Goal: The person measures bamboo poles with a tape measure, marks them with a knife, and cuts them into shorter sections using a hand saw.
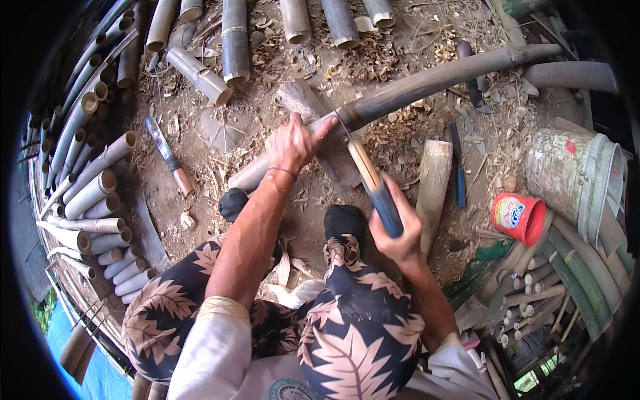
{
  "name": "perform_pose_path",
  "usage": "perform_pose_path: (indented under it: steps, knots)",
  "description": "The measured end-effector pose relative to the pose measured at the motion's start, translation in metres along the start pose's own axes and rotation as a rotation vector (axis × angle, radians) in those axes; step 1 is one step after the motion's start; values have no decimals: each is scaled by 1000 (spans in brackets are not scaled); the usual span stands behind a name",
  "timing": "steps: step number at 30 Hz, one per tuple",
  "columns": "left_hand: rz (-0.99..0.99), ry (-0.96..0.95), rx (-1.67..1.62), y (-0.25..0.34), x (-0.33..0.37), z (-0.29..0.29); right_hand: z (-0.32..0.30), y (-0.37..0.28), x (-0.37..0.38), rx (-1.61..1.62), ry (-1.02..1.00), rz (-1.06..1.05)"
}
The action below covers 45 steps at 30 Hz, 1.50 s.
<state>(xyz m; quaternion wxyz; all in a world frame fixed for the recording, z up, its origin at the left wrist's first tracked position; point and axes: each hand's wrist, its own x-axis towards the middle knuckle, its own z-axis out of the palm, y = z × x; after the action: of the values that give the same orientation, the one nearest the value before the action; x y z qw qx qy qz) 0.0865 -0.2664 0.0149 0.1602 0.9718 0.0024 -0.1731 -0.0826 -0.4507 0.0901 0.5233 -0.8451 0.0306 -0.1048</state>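
Observation:
A long bamboo pole (433,81) lies slantwise across a wooden block (303,101) on the ground, rising toward the far right. My left hand (292,145) is closed over its near part, the fingertips pointing at a dark joint. Beside those fingertips, the thin blade (343,125) of a cutting tool meets the pole. My right hand (398,227) is wrapped round the tool's long handle (365,167), tan in front and dark blue behind. The blade is almost edge-on, so I cannot tell whether it is a saw or a knife.
A knife (167,155) lies on the left, and a blue-handled one (459,167) on the right near an upright-lying bamboo piece (433,180). Cut bamboo tubes (83,240) are stacked at left. A red tub (530,227) and a dirty pail (563,177) stand at right.

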Motion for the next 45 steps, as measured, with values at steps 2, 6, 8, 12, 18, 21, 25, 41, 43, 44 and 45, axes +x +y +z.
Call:
perform_pose_path:
  steps: [2,6,8,12,18,21,25,41,43,44,45]
  knots:
    - [-11,16,-8,-10,4,-3,-46,-15,-50,-281,-156,49]
    - [-42,-23,-4,-6,3,-6,-112,-17,-139,-68,-189,146]
    - [-28,-33,-10,-11,-4,0,-87,-12,-100,-211,-236,48]
    - [3,-69,-37,-2,-3,-4,9,12,10,15,-2,-44]
    - [316,-192,14,-40,-7,-6,8,26,4,30,-18,-58]
    - [131,-237,113,-16,-5,-14,-7,5,0,10,-60,24]
    - [101,-205,119,-21,-7,-16,-99,-35,-115,-146,-222,188]
    - [74,-144,110,-21,-4,-11,-120,-18,-131,-148,-242,132]
    - [88,-122,125,-25,-10,-6,-98,-14,-117,-148,-188,48]
    - [118,-91,97,-13,-13,-4,-63,9,-73,-157,-141,-9]
    - [117,-119,109,-11,-10,-3,-27,16,-34,-186,-89,-2]
